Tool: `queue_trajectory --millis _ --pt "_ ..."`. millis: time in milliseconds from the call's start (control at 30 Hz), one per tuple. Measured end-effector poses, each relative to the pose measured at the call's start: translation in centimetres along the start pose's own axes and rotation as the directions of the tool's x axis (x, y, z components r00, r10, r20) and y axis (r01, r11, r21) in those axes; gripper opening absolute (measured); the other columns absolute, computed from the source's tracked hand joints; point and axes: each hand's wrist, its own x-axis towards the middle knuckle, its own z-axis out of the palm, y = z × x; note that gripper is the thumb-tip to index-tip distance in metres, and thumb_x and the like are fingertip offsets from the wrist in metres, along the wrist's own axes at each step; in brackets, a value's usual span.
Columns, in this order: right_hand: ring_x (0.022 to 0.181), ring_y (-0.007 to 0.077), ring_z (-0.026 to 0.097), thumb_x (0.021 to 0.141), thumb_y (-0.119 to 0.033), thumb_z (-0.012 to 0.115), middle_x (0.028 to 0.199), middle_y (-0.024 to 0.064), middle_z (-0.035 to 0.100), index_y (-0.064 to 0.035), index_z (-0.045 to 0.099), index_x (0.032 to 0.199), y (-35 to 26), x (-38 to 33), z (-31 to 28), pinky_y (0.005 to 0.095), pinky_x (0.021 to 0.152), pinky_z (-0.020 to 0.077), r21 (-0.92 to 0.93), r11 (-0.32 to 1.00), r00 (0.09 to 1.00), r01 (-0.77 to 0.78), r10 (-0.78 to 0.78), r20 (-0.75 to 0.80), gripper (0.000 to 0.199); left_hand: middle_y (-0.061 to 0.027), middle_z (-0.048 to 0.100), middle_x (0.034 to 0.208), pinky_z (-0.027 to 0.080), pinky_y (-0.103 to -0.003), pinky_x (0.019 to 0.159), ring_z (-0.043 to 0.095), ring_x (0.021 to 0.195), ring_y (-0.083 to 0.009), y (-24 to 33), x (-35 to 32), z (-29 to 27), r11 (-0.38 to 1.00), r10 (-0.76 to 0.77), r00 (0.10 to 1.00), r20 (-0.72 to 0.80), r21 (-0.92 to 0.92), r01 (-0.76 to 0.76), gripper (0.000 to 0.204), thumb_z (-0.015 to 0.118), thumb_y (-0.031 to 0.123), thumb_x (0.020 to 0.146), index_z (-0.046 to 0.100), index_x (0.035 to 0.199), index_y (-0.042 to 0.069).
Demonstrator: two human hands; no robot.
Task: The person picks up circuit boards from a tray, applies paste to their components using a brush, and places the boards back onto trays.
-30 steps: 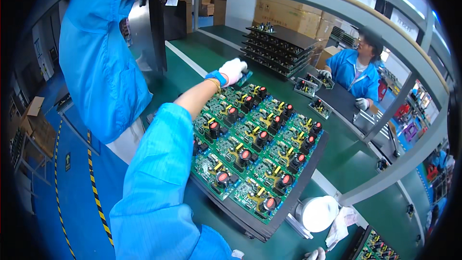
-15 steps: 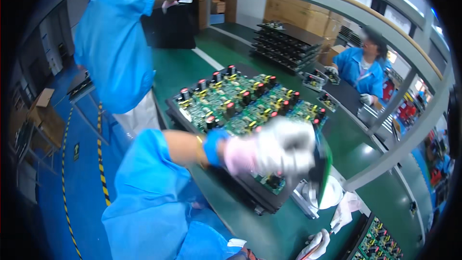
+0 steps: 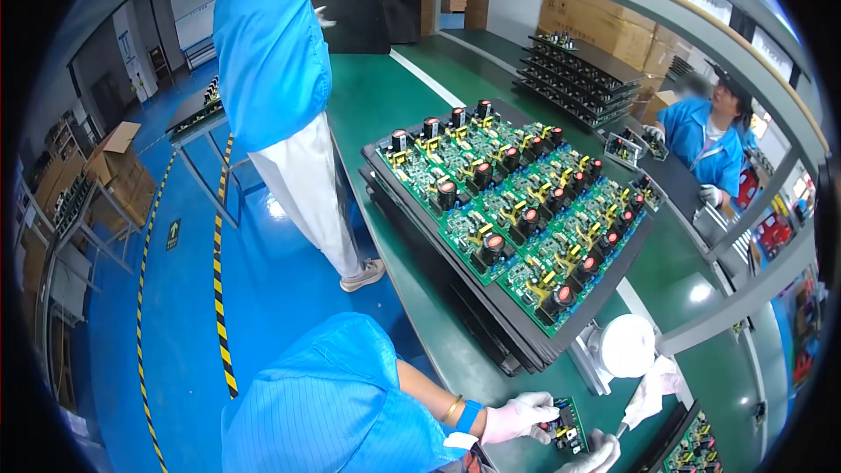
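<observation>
My left hand, in a white and pink glove with a blue band at the wrist, is closed on a small green circuit board carrying black and white parts. Close by the board's lower right corner is my gloved right hand, its fingers drawn together; a thin grey tip shows beside them, and what they grip is mostly hidden. Beyond my hands, a large panel of circuit boards, with black and red-topped capacitors, lies on a stack of black trays.
Right of the stack stands a round white disc on a metal base, beside a crumpled white and pink cloth or glove. More boards lie at lower right. A grey frame post rises at right. Two co-workers in blue stand beyond.
My left hand has come down from over the large panel to near my right hand, and a small circuit board is now in it. The view has shifted too.
</observation>
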Motion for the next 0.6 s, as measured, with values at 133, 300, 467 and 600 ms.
queue_trajectory --millis 133,300,467,600 --pt "0.085 0.0205 0.055 0.088 -0.016 0.055 0.095 0.0147 0.059 -0.0003 0.055 0.101 0.5 -0.4 -0.4 0.0331 0.079 0.0453 -0.283 0.956 0.988 0.076 -0.035 0.147 0.02 -0.0059 0.049 0.089 0.054 -0.029 0.066 0.059 0.078 -0.0156 0.6 -0.3 -0.1 0.997 -0.045 0.998 0.041 -0.062 0.047 0.018 0.052 0.017 0.091 0.042 0.095 0.003" --pt "0.077 0.02 0.054 0.084 -0.002 0.058 0.09 0.0152 0.058 0.0008 0.054 0.1 3.1 0.4 -1.0 0.0303 0.071 0.0463 -0.234 0.953 0.972 0.194 -0.155 0.176 0.017 -0.0058 0.051 0.094 0.048 -0.025 0.07 0.059 0.08 -0.0149 2.1 -0.6 -0.2 0.898 -0.028 1.0 0.003 0.439 0.024 0.027 0.056 0.029 0.088 0.048 0.098 0.005" --pt "0.075 0.0187 0.054 0.084 -0.003 0.057 0.087 0.0144 0.058 0.0002 0.055 0.098 3.4 0.2 -0.9 0.0295 0.069 0.0468 -0.303 0.895 0.938 0.326 -0.267 0.222 0.014 -0.0116 0.051 0.107 0.044 -0.032 0.086 0.056 0.097 -0.0222 3.2 -0.6 0.7 0.411 0.411 0.908 0.08 0.872 -0.264 0.04 0.06 0.03 0.084 0.045 0.11 0.004" --pt "0.073 0.0184 0.056 0.083 -0.001 0.058 0.083 0.0134 0.059 0.0019 0.056 0.095 4.1 -0.5 -0.4 0.0301 0.067 0.0482 -0.163 0.97 0.968 0.179 -0.144 0.208 0.013 -0.0146 0.047 0.121 0.039 -0.035 0.094 0.05 0.111 -0.0256 2.7 0.1 1.1 0.387 0.386 0.913 0.132 0.875 -0.29 0.064 0.069 0.037 0.075 0.038 0.122 0.005"
